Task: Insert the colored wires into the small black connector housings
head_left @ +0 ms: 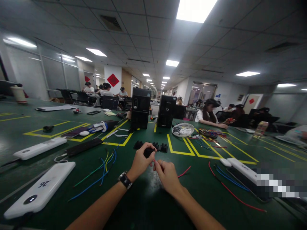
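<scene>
My left hand (142, 159), with a watch on its wrist, is closed around a small black connector block (149, 152). My right hand (167, 175) pinches a red wire (184, 172), whose loose end sticks out to the right below the fingers. The fingertips of both hands meet at the wire's other end, close to the block; whether the wire is inside it is hidden. Just beyond the hands lie several more black connector blocks (163, 147). Green, yellow and blue wires (92, 175) lie left of my left hand, and a long red wire (230, 189) with blue ones lies to the right.
Two black computer towers (141, 108) stand at the back. A white round basket (183, 130) and a heap of coloured wires (209, 134) are to their right. White power banks (40, 188) and phones lie on both sides. Across the table sits a person (211, 113).
</scene>
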Tool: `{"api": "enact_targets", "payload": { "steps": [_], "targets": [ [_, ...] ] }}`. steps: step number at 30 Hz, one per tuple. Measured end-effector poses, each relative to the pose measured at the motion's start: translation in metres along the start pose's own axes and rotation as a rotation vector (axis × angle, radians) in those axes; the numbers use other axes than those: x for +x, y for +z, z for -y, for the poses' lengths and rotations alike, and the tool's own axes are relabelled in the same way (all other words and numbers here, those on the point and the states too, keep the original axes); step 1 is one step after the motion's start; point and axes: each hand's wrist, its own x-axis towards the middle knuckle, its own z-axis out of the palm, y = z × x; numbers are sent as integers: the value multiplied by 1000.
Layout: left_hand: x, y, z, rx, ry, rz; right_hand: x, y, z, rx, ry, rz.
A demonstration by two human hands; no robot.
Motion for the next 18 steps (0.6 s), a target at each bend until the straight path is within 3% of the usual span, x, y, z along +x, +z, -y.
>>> {"api": "enact_targets", "payload": {
  "steps": [8, 18],
  "targets": [
    [-2, -4, 1, 70, 14, 101, -3, 1, 1, -17, 0, 2],
    [-2, 1, 0, 69, -11, -38, -2, -3, 3, -155, -35, -9]
  ]
}}
